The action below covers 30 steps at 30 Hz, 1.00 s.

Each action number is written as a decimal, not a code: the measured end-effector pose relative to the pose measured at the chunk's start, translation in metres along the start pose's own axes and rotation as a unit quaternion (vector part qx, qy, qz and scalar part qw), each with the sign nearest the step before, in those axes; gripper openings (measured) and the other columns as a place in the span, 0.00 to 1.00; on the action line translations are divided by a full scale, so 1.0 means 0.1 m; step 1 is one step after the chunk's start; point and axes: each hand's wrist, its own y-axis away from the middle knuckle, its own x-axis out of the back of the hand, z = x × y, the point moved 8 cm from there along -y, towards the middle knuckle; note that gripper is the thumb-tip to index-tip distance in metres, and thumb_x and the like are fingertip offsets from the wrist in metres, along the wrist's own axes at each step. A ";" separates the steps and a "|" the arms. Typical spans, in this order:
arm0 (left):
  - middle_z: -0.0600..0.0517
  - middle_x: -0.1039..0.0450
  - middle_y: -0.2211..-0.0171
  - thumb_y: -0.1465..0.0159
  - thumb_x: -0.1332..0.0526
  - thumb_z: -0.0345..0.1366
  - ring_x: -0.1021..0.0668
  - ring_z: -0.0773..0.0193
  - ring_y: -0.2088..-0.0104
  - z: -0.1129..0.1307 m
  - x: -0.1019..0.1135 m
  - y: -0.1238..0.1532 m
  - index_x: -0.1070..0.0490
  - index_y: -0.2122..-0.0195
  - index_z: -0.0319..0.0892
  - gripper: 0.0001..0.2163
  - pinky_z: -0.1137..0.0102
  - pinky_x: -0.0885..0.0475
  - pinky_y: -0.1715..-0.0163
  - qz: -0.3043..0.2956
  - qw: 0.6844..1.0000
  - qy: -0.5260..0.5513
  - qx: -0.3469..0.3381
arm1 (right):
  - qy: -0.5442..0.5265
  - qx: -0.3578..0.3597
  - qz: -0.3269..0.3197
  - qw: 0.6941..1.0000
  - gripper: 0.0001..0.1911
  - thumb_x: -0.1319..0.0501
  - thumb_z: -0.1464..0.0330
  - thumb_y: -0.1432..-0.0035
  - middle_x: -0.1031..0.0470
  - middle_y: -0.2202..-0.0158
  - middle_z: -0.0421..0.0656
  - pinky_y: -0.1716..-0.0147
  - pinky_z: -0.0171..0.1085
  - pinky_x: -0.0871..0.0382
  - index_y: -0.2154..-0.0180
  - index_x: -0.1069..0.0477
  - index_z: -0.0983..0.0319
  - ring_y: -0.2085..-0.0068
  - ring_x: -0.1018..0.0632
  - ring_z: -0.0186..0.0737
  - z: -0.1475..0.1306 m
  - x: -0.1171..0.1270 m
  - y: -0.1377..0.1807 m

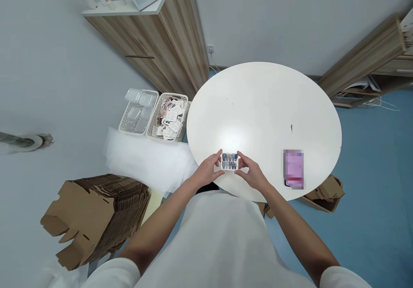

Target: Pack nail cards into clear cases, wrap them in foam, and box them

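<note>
A small clear case of blue and grey press-on nails sits at the near edge of the round white table. My left hand pinches its left side with thumb and fingers. My right hand pinches its right side the same way. Both hands hold the case just above or on the tabletop; I cannot tell which.
A blurred pink phone-like object lies on the table's right. Left of the table stand two white baskets, one with clear plastic cases, one with printed cards. A stack of flat cardboard boxes lies near left. Wooden cabinets stand behind.
</note>
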 end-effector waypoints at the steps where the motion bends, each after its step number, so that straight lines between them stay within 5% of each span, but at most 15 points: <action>1: 0.52 0.35 0.62 0.44 0.41 0.35 0.31 0.67 0.66 -0.05 0.03 -0.01 0.59 0.40 0.49 0.34 0.66 0.33 0.62 0.005 1.000 0.006 -0.001 | 0.000 -0.006 0.003 1.000 0.35 0.41 0.67 0.51 0.33 0.64 0.39 0.58 0.45 0.34 0.42 0.51 0.49 0.65 0.29 0.36 0.01 -0.04 -0.05; 10: 0.51 0.36 0.61 0.43 0.42 0.35 0.31 0.64 0.65 -0.71 0.48 -0.18 0.51 0.42 0.48 0.28 0.67 0.33 0.63 0.000 1.000 0.021 0.022 | 0.039 -0.055 0.006 0.998 0.32 0.41 0.67 0.51 0.34 0.61 0.40 0.57 0.44 0.34 0.44 0.49 0.52 0.66 0.29 0.35 -0.01 -0.48 -0.67; 18: 0.46 0.37 0.60 0.48 0.38 0.34 0.33 0.53 0.57 -1.51 0.96 -0.51 0.43 0.46 0.43 0.27 0.62 0.37 0.60 -0.014 0.975 -0.197 0.098 | 0.212 -0.036 -0.013 0.977 0.31 0.39 0.66 0.54 0.38 0.52 0.46 0.53 0.46 0.40 0.47 0.44 0.57 0.51 0.37 0.47 0.04 -1.01 -1.63; 23: 0.46 0.36 0.61 0.46 0.40 0.31 0.32 0.54 0.57 -1.88 1.02 -0.81 0.47 0.45 0.43 0.28 0.65 0.37 0.62 -0.049 0.963 -0.228 0.138 | 0.288 -0.070 0.020 0.955 0.32 0.37 0.63 0.56 0.43 0.48 0.47 0.51 0.48 0.46 0.48 0.43 0.56 0.47 0.41 0.51 0.18 -1.14 -2.03; 30: 0.46 0.35 0.60 0.46 0.42 0.27 0.29 0.57 0.60 -2.06 0.94 -0.96 0.48 0.45 0.41 0.28 0.69 0.35 0.68 -0.071 0.972 -0.173 0.143 | 0.329 -0.121 0.048 0.936 0.32 0.37 0.64 0.56 0.51 0.43 0.47 0.50 0.51 0.51 0.48 0.44 0.54 0.44 0.48 0.53 0.26 -1.18 -2.13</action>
